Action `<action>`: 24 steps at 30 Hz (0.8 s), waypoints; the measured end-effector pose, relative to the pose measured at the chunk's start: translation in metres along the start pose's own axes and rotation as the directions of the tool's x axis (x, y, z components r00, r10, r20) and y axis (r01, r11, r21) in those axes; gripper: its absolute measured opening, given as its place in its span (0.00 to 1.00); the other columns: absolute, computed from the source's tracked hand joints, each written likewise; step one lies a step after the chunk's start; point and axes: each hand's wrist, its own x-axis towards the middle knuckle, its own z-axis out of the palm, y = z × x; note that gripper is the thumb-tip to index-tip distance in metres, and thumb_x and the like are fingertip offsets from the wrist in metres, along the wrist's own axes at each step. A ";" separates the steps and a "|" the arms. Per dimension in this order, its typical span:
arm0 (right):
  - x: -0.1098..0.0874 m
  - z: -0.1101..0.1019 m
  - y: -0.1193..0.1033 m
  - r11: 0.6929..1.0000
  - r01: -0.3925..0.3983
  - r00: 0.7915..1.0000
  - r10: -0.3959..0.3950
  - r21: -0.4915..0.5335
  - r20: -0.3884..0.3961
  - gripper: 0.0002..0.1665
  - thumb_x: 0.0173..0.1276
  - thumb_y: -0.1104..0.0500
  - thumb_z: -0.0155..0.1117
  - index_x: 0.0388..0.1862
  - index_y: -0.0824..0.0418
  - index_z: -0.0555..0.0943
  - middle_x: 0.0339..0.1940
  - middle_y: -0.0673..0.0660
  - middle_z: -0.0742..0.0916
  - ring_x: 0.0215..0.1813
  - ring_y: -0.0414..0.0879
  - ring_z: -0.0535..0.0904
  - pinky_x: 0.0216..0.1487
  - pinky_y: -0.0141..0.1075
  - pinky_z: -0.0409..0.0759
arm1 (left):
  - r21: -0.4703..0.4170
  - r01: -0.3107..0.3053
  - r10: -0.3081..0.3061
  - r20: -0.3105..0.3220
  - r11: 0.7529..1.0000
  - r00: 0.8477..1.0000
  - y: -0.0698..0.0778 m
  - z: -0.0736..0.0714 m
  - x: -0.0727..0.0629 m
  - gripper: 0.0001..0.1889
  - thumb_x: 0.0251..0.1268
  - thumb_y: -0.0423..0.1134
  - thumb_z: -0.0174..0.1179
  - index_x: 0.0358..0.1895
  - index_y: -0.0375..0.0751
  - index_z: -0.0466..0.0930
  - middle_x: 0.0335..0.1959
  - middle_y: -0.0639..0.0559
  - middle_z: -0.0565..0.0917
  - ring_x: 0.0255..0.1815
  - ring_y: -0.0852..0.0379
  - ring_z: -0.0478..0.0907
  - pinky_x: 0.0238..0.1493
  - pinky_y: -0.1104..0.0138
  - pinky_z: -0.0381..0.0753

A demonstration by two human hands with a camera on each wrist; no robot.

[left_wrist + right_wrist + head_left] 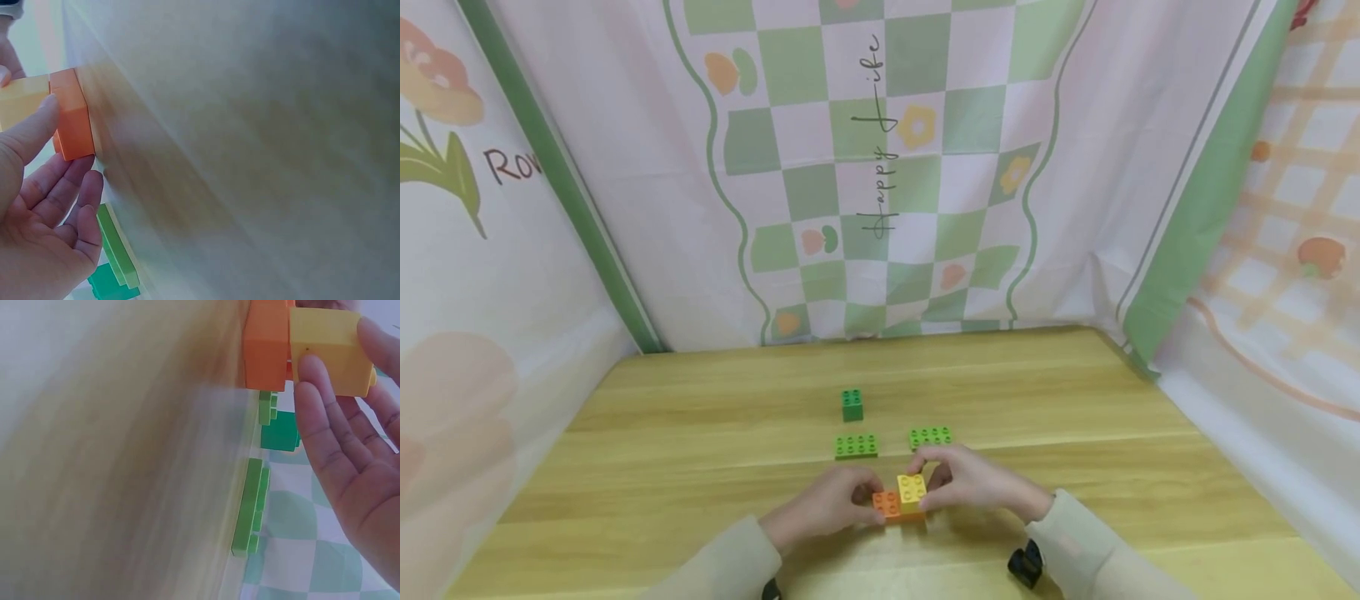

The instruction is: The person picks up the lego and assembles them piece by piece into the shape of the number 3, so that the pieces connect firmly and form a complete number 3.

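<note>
My left hand (827,505) pinches an orange brick (886,506) by its left end, thumb on the near side and fingers on the far side. The orange brick lies low at the tabletop, four of its studs showing on the left. Over its right end sits a square yellow brick (912,492), gripped between the thumb and fingers of my right hand (976,481). Seen from the right wrist, the yellow brick (331,347) is up against the studded face of the orange brick (265,353), a thin line of orange studs showing between them.
Beyond the hands lie two flat light green bricks, one on the left (856,447) and one on the right (930,437), close to my right fingers. A taller dark green brick (852,406) stands farther back. Patterned curtains (887,167) enclose the wooden table (700,400) at the back and sides.
</note>
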 end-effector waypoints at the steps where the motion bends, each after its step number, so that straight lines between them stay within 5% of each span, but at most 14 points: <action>1: 0.000 0.000 0.000 1.000 -0.003 1.000 0.003 0.001 0.000 0.17 0.57 0.64 0.67 0.45 0.62 0.74 0.47 0.57 0.78 0.32 0.47 0.80 0.35 0.36 0.79 | 0.002 -0.002 0.002 0.001 1.000 1.000 0.000 0.000 0.000 0.13 0.50 0.45 0.68 0.39 0.47 0.81 0.32 0.64 0.78 0.32 0.66 0.73 0.34 0.70 0.73; 24: 0.000 0.001 -0.002 0.986 0.026 0.999 -0.030 -0.165 -0.020 0.17 0.57 0.61 0.67 0.43 0.59 0.74 0.42 0.51 0.78 0.35 0.41 0.78 0.40 0.33 0.77 | 0.009 -0.011 0.011 0.001 1.000 1.000 0.002 -0.001 0.000 0.12 0.50 0.44 0.68 0.38 0.47 0.81 0.31 0.64 0.77 0.32 0.66 0.72 0.34 0.70 0.73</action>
